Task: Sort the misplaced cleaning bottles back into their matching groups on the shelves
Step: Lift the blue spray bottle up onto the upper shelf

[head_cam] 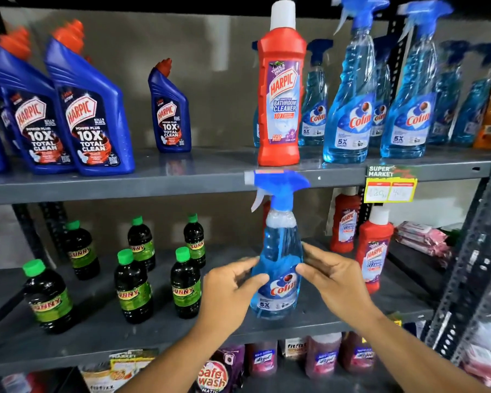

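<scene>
1. Hands: our left hand [230, 290] and right hand [332, 282] both close around the lower body of one blue Colin spray bottle [278, 268], left fingers on its 9 o'clock side, right fingers on its 3 o'clock side, thumbs across the front beside the label.
2. Held item: we see it upright, blue trigger head at 12 o'clock, nozzle pointing toward 9 o'clock, its top overlapping the front edge of the upper shelf [182, 182]. Its base sits at the middle shelf [97, 330]; we cannot tell whether it rests there or is lifted.
3. At 3 o'clock of the held bottle, middle shelf: two red Harpic bathroom cleaners [373, 251], one behind the other.
4. At 9 o'clock, same shelf: six dark Sunny bottles [133, 287] with green caps, loosely spaced.
5. At 12 o'clock, upper shelf: one red Harpic bathroom cleaner [281, 92], white cap, standing just beside the Colin spray group [377, 92] at its 3 o'clock.
6. At 10 o'clock, upper shelf: blue Harpic toilet cleaners [68, 109] with orange caps, one smaller and set apart.
7. At 2 o'clock, shelf edge: yellow price tag [390, 184].
8. At 6 o'clock, bottom level: Safe Wash pack [213, 375] and pink bottles, partly hidden by our arms.
</scene>
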